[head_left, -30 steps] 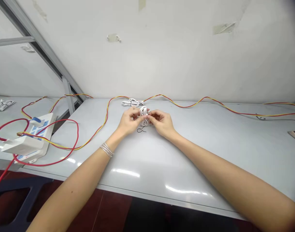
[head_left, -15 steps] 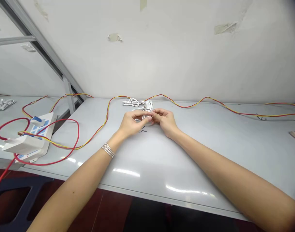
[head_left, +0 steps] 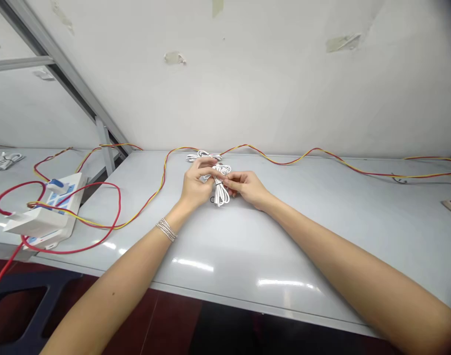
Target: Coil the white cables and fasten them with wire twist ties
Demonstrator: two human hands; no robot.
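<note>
A coiled white cable bundle [head_left: 221, 193] with a thin black tie around its middle is held just above the white table [head_left: 321, 217]. My left hand [head_left: 195, 185], with a silver bracelet on its wrist, has its fingers closed around the bundle's upper part. My right hand [head_left: 247, 188] pinches the bundle at the black tie from the right. A second tied white cable bundle [head_left: 201, 157] lies on the table just behind my hands, near the wall.
A twisted red-and-yellow wire [head_left: 284, 160] runs along the table's back edge. At the left, a white and blue device [head_left: 44, 212] sits among loops of red wire [head_left: 110, 217]. Another white cable bundle [head_left: 3, 160] lies far left. A metal frame post [head_left: 103, 143] stands between tables.
The white bundle has been turned in my hands and now hangs with its loops downward between them. The loose black tie end below it is now mostly hidden.
</note>
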